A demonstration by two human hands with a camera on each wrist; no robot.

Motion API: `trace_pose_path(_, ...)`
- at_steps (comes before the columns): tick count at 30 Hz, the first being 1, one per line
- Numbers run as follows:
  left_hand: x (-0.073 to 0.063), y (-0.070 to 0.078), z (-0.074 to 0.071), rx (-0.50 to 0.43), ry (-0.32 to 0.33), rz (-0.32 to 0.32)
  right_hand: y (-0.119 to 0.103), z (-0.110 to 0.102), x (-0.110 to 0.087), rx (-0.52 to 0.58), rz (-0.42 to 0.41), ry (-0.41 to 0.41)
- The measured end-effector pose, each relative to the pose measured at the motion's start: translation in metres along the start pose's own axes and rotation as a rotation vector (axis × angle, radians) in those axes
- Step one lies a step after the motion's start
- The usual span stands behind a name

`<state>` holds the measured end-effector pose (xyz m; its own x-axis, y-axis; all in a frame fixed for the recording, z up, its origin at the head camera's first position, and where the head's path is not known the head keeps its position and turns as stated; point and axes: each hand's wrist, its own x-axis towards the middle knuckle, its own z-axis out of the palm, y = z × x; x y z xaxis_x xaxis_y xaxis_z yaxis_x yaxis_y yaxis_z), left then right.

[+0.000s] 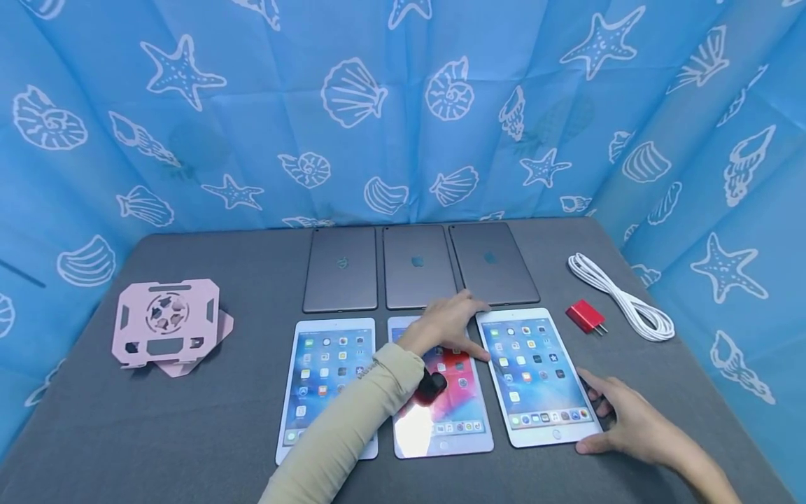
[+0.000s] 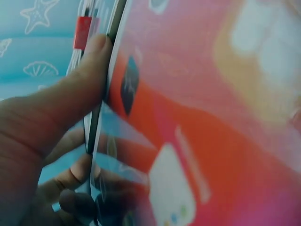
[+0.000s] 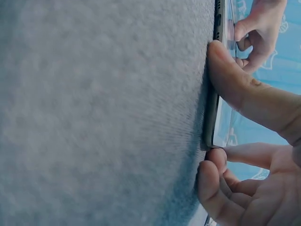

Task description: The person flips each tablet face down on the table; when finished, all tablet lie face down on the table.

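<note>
The rightmost white tablet (image 1: 535, 374) lies screen up, slightly turned, its home screen lit. My left hand (image 1: 448, 323) holds it by the upper left corner, thumb along the left edge and fingers at the top. At the lower right corner, my right hand (image 1: 630, 418) grips it, with the thumb on the bottom edge and fingers against the side. Under my left forearm is the middle white tablet (image 1: 469, 402), partly covered; its red screen (image 2: 197, 122) fills much of the left wrist view. The leftmost white tablet (image 1: 326, 360) is also partly hidden by the sleeve.
Three dark tablets lie back up behind: left (image 1: 342, 280), middle (image 1: 418, 283) and right (image 1: 497, 276). A red charger plug (image 1: 585, 316) and a coiled white cable (image 1: 620, 297) lie at right. A pink slotted stand (image 1: 166, 318) sits at left. Blue curtain (image 1: 403, 140) borders the grey surface.
</note>
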<state>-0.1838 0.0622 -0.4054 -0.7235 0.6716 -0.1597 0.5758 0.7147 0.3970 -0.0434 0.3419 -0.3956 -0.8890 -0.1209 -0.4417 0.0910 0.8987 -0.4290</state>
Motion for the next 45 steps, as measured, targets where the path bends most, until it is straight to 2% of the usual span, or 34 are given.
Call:
trace_pose_path(9, 0.001, 0.011, 0.005, -0.060, 0.063, -0.126, 0.003, 0.004, -0.002, 0.062, 0.000, 0.018)
trace_pose_path(15, 0.000, 0.010, 0.006, -0.108, 0.084, -0.156, 0.006, 0.006, -0.004, 0.106, -0.053, 0.047)
trace_pose_path(18, -0.001, 0.010, 0.006, -0.127, 0.086, -0.145, 0.008, 0.005, -0.005, 0.189, -0.080, 0.037)
trace_pose_path(22, -0.003, 0.008, 0.006, -0.143, 0.093, -0.132, 0.013, 0.004, -0.010, 0.368, -0.096, 0.005)
trace_pose_path(25, -0.003, 0.008, 0.006, -0.132, 0.107, -0.124, 0.017, 0.003, -0.012, 0.479, -0.108, -0.010)
trace_pose_path(27, -0.002, 0.007, 0.007, -0.115, 0.113, -0.119, 0.019, 0.002, -0.013, 0.516, -0.135, -0.005)
trace_pose_path(33, -0.003, 0.006, 0.009, -0.130, 0.121, -0.106, 0.022, 0.004, -0.014, 0.505, -0.197, 0.031)
trace_pose_path(39, -0.004, 0.007, 0.010, -0.146, 0.121, -0.109, 0.019, 0.006, -0.017, 0.463, -0.213, 0.082)
trace_pose_path(45, -0.004, 0.009, 0.008, -0.104, 0.114, -0.108, 0.017, 0.007, -0.019, 0.427, -0.239, 0.130)
